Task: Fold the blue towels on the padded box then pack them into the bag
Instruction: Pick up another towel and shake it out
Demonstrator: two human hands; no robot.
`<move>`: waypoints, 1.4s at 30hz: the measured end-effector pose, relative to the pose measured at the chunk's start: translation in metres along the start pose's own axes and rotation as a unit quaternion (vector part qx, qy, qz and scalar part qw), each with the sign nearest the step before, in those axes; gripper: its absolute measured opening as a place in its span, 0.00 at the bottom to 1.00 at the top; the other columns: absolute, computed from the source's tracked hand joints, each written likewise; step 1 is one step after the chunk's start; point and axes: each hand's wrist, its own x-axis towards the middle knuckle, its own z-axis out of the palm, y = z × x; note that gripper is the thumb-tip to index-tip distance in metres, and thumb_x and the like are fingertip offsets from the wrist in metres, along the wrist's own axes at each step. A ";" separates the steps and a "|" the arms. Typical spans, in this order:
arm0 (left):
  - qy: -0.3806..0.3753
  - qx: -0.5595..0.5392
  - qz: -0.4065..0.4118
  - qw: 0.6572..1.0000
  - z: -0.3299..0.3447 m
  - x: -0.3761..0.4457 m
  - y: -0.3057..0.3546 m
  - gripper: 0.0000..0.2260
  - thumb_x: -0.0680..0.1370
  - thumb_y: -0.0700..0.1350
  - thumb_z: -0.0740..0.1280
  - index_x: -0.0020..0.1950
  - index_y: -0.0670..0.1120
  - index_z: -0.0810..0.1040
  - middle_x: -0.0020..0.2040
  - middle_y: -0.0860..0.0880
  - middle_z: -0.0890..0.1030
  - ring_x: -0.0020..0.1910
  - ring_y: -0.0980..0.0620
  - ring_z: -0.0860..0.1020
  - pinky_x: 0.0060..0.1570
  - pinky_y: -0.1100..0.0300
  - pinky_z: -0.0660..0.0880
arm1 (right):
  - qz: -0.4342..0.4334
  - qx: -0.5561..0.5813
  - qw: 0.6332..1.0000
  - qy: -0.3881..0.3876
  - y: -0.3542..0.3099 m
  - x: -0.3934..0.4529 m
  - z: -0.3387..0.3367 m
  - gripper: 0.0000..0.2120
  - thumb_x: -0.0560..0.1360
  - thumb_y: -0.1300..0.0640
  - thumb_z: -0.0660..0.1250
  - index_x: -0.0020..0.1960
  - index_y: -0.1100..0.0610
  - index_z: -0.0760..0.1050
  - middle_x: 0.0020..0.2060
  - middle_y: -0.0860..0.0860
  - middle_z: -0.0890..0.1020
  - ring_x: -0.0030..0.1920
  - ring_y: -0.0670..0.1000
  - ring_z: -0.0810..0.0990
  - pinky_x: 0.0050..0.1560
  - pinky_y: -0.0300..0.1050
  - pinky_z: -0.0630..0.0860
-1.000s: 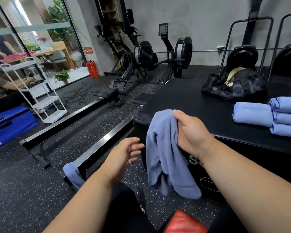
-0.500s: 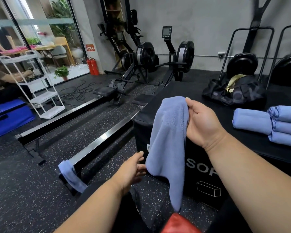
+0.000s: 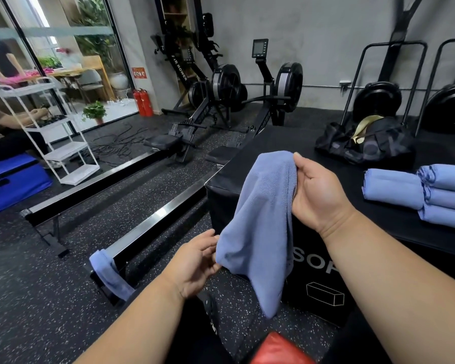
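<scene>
Where towel [image 3: 260, 222] hangs, "SOP" on box [image 3: 315, 269].

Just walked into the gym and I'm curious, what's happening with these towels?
A person is partway through folding blue towels. The right hand holds an unfolded towel up by its top edge, and the left hand takes hold of its lower edge. Folded towels already lie on the padded box, beside the black bag. Another towel hangs over a rowing machine rail.

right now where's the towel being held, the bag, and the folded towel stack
held towel [image 3: 260, 219], head view, middle of the hanging cloth
bag [image 3: 378, 145], head view, dark side panel
folded towel stack [image 3: 447, 198], head view, middle towel
</scene>
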 end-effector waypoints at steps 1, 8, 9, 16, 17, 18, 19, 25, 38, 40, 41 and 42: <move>-0.003 -0.001 0.000 1.000 0.001 0.000 -0.001 0.23 0.76 0.40 0.74 0.71 0.47 0.77 0.47 0.46 0.82 0.34 0.55 0.77 0.31 0.61 0.75 | 0.001 0.000 1.000 -0.002 0.000 0.000 0.000 0.23 0.88 0.52 0.55 0.72 0.69 0.73 0.67 0.64 0.80 0.70 0.61 0.79 0.76 0.58 0.69; -0.092 -0.039 -0.065 0.993 0.014 -0.010 0.001 0.20 0.78 0.52 0.69 0.66 0.46 0.75 0.44 0.44 0.83 0.31 0.49 0.81 0.29 0.58 0.79 | -0.016 -0.002 1.000 -0.001 -0.001 0.000 0.001 0.23 0.88 0.53 0.55 0.72 0.70 0.73 0.67 0.65 0.80 0.70 0.61 0.79 0.75 0.58 0.71; -0.100 -0.028 -0.076 0.992 0.014 -0.010 -0.001 0.22 0.79 0.55 0.68 0.70 0.45 0.74 0.45 0.44 0.83 0.32 0.48 0.82 0.30 0.57 0.80 | -0.019 -0.002 1.000 0.002 -0.001 0.001 0.001 0.23 0.88 0.53 0.55 0.72 0.70 0.73 0.67 0.65 0.80 0.70 0.61 0.79 0.75 0.58 0.71; -0.197 0.040 -0.126 0.971 0.017 -0.019 -0.009 0.32 0.82 0.67 0.59 0.78 0.47 0.69 0.52 0.40 0.84 0.41 0.47 0.85 0.43 0.53 0.80 | -0.028 -0.002 1.000 0.010 -0.003 0.002 -0.002 0.23 0.87 0.53 0.56 0.73 0.70 0.72 0.69 0.66 0.78 0.71 0.61 0.78 0.77 0.59 0.69; -0.207 0.042 -0.131 0.969 0.017 -0.020 -0.009 0.33 0.81 0.68 0.59 0.78 0.47 0.70 0.52 0.39 0.84 0.41 0.47 0.85 0.44 0.53 0.80 | -0.029 -0.002 1.000 0.010 -0.003 0.001 -0.002 0.23 0.87 0.53 0.56 0.73 0.70 0.72 0.69 0.66 0.78 0.71 0.61 0.78 0.77 0.59 0.69; -0.216 0.041 -0.136 0.966 0.017 -0.020 -0.010 0.33 0.81 0.68 0.59 0.78 0.47 0.70 0.51 0.38 0.84 0.41 0.47 0.85 0.44 0.54 0.80 | -0.030 -0.001 0.999 0.011 -0.003 0.001 -0.002 0.23 0.87 0.53 0.56 0.73 0.70 0.72 0.69 0.65 0.79 0.71 0.61 0.78 0.76 0.59 0.69; -0.227 0.037 -0.140 0.963 0.017 -0.021 -0.010 0.34 0.81 0.69 0.60 0.77 0.46 0.72 0.51 0.37 0.84 0.41 0.47 0.85 0.44 0.53 0.80 | -0.031 0.000 0.999 0.012 -0.003 0.000 -0.001 0.23 0.87 0.53 0.56 0.73 0.70 0.72 0.68 0.65 0.79 0.71 0.61 0.78 0.76 0.59 0.69; -0.244 0.002 -0.140 0.960 0.020 -0.025 -0.011 0.32 0.80 0.69 0.60 0.69 0.45 0.79 0.50 0.36 0.84 0.39 0.47 0.84 0.43 0.53 0.79 | -0.030 0.003 0.999 0.009 -0.004 -0.001 0.000 0.23 0.87 0.53 0.56 0.73 0.70 0.72 0.69 0.65 0.79 0.71 0.61 0.78 0.77 0.59 0.69; -0.004 -0.113 0.145 0.983 -0.002 -0.025 0.046 0.17 0.82 0.54 0.66 0.60 0.43 0.83 0.53 0.46 0.84 0.48 0.50 0.80 0.51 0.55 0.73 | -0.053 -0.041 0.998 0.017 -0.013 -0.006 -0.025 0.21 0.86 0.55 0.58 0.69 0.71 0.74 0.66 0.67 0.79 0.69 0.63 0.79 0.70 0.57 0.75; 0.014 -0.100 0.191 0.976 -0.004 -0.031 0.062 0.14 0.84 0.53 0.65 0.57 0.45 0.85 0.51 0.47 0.85 0.48 0.50 0.79 0.51 0.55 0.72 | -0.064 -0.062 0.996 0.012 -0.015 -0.005 -0.034 0.15 0.85 0.56 0.60 0.63 0.66 0.74 0.62 0.67 0.77 0.66 0.63 0.79 0.67 0.58 0.74; 0.015 -0.096 0.209 0.973 -0.005 -0.033 0.069 0.14 0.84 0.52 0.66 0.57 0.45 0.86 0.54 0.45 0.84 0.49 0.49 0.78 0.51 0.55 0.73 | -0.063 -0.063 0.996 0.017 -0.016 -0.003 -0.039 0.12 0.83 0.56 0.61 0.62 0.63 0.72 0.61 0.66 0.76 0.64 0.62 0.78 0.66 0.59 0.73; 0.019 -0.083 0.226 0.970 -0.006 -0.035 0.072 0.12 0.83 0.51 0.68 0.58 0.45 0.86 0.55 0.43 0.82 0.50 0.47 0.77 0.50 0.54 0.73 | -0.061 -0.064 0.996 0.024 -0.015 -0.002 -0.043 0.11 0.82 0.57 0.61 0.61 0.62 0.72 0.60 0.66 0.76 0.64 0.63 0.78 0.67 0.60 0.73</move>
